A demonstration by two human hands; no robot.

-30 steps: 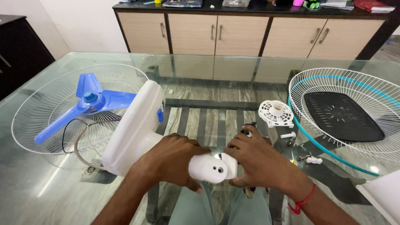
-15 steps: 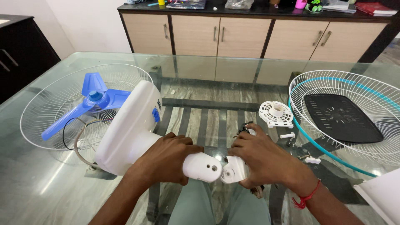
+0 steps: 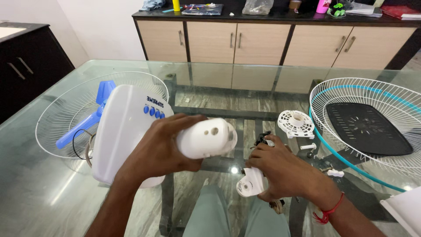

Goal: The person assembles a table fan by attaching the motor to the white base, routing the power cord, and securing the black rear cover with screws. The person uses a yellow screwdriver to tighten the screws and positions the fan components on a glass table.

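— Between the fingers [image 3: 175,125] of the left hand [image 3: 160,147], what is being gripped?

— The white neck [image 3: 206,138] of the fan base is being clasped there; the fingers are being kept curled tightly round it, and its rounded end with two small holes is being turned up toward the camera. The flat white base [image 3: 125,131] with its row of blue buttons [image 3: 153,112] is being held tilted, off the glass desk [image 3: 245,87].

— And the right hand [image 3: 280,171]?

— Its fingers [image 3: 263,151] are being kept closed over the motor unit, of which a white hinge piece [image 3: 250,184] and some dark metal parts are being shown below and above the palm. The hinge piece is being held apart from the neck, lower and to its right. A red thread [image 3: 326,210] is being worn on that wrist.

— What is being seen around them?

— To the left, a white wire guard [image 3: 61,109] is lying on the desk with a blue fan blade [image 3: 83,125] in it, partly being hidden by the base. To the right, a round white plastic nut plate [image 3: 296,123] and a few small white parts are lying near a second wire guard [image 3: 372,127] with a teal rim and a dark panel inside. Beyond the desk, a cabinet [image 3: 272,41] with beige doors is being seen.
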